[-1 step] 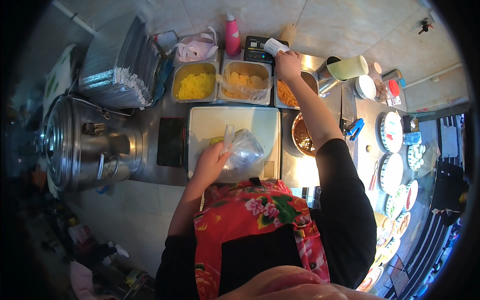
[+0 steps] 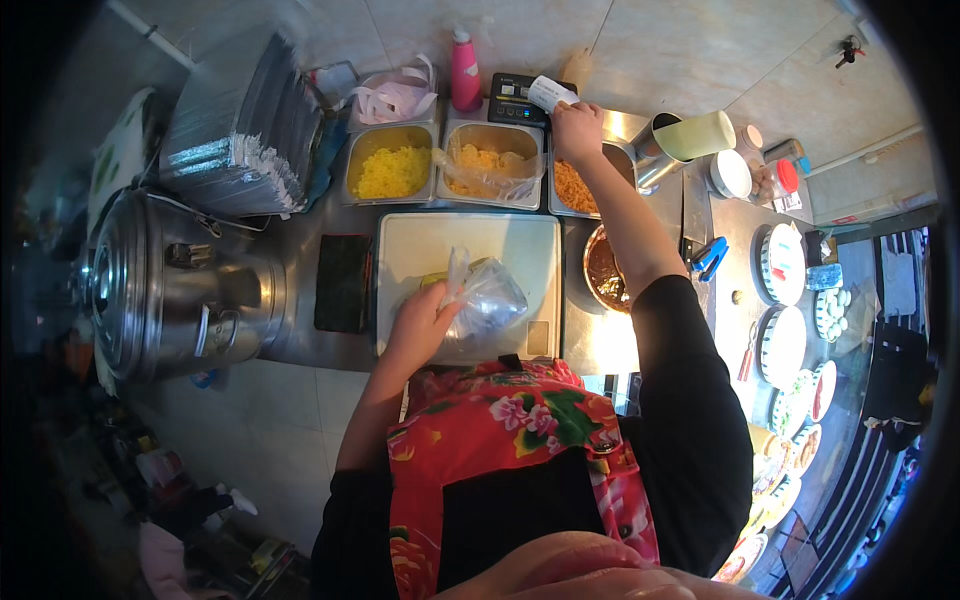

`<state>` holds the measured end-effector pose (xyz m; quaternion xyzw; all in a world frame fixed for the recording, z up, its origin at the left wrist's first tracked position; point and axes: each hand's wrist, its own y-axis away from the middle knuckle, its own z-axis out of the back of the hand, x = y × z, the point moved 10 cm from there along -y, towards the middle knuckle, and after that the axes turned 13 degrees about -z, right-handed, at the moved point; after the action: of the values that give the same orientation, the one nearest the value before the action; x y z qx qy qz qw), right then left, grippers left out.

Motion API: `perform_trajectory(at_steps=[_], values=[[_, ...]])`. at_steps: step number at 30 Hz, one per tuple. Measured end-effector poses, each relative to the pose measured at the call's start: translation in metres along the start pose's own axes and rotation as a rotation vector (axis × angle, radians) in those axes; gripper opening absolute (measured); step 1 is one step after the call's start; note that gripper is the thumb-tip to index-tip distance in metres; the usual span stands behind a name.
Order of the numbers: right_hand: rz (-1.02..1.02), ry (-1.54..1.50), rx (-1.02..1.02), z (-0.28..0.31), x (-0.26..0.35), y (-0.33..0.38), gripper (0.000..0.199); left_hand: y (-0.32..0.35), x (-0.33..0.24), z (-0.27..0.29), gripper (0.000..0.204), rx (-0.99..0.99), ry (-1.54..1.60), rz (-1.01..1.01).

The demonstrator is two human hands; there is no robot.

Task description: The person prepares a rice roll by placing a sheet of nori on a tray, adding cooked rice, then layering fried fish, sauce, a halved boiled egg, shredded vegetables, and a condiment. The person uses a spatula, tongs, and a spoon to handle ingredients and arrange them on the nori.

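Observation:
My left hand (image 2: 424, 316) is closed on the gathered top of a clear plastic bag (image 2: 492, 300), which lies on a white cutting board (image 2: 470, 232) close in front of me. What is inside the bag is hard to make out; something yellowish-green shows beside my fingers. Stretched out to the back, my right hand (image 2: 578, 130) pinches a curled white paper slip (image 2: 551, 93). That slip is right beside a small black device (image 2: 512, 98) with lit buttons. My right fingertips are partly hidden behind the hand.
Behind the board stand metal pans of shredded yellow food (image 2: 390, 172), bagged orange-yellow food (image 2: 485, 165) and orange shreds (image 2: 574, 188). A bowl of dark red sauce (image 2: 604, 270) sits under my right forearm. Left are a large steel pot (image 2: 170, 290) and stacked silver bags (image 2: 230, 140); right, a blue stapler (image 2: 711, 258).

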<state>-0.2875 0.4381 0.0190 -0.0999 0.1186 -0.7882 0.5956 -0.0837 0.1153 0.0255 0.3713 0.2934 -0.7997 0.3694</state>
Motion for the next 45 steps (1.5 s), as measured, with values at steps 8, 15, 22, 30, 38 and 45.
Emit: perform_trajectory(at_steps=[8, 15, 22, 30, 38, 45], values=[[0.079, 0.045, 0.189, -0.024, -0.015, -0.008, 0.028, 0.008, 0.018, -0.014, 0.022, 0.031, 0.119, 0.152], [0.143, -0.184, 0.206, 0.034, 0.027, 0.01, 0.012, 0.019, 0.035, -0.022, 0.023, -0.019, 0.121, 0.172], [0.568, -1.057, 1.139, 0.063, 0.145, 0.271, 0.026, 0.008, 0.078, -0.031, 0.021, -0.145, 0.946, 0.397], [0.333, -1.0, 0.876, 0.037, 0.089, 0.292, 0.032, -0.003, 0.035, -0.014, 0.023, 0.057, 0.072, 0.086], [-1.159, 0.157, 0.479, 0.005, -0.428, 0.234, 0.07, 0.008, 0.05, -0.027, 0.02, 0.099, 0.044, 0.281], [-1.13, -0.009, 0.637, -0.045, -0.446, 0.271, 0.074, 0.0, 0.043, -0.034, 0.024, 0.072, 0.065, 0.302]])
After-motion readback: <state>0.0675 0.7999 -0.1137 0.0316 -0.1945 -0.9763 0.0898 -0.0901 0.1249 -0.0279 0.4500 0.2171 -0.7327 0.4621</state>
